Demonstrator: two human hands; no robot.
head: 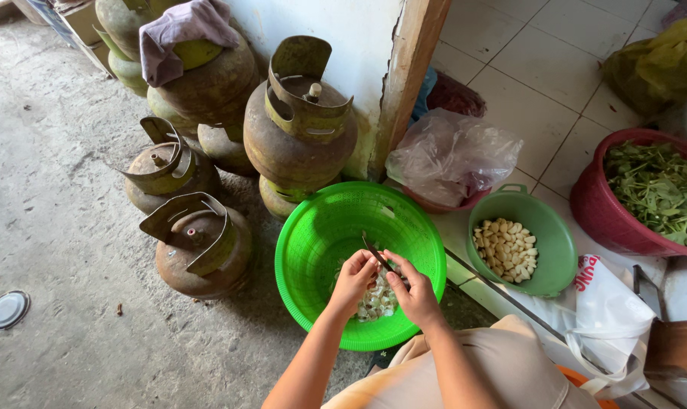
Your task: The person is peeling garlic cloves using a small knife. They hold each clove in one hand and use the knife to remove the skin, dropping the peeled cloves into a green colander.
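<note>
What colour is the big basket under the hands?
Bright green basket, seen in the head view.

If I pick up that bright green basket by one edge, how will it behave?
The green basket looks like thin perforated plastic, so probably light and flexing slightly. Its peelings sit heaped on one side, so it may tip that way and spill.

Rough grey concrete floor [63, 227] at left, daylit; white tiled floor [540, 83] at right, raised a step. White plastered wall [343, 30] with weathered wooden door post [408, 72] between. Rusted gas cylinders [298, 129] stacked against wall; round metal lid [7, 309] on concrete.
</note>
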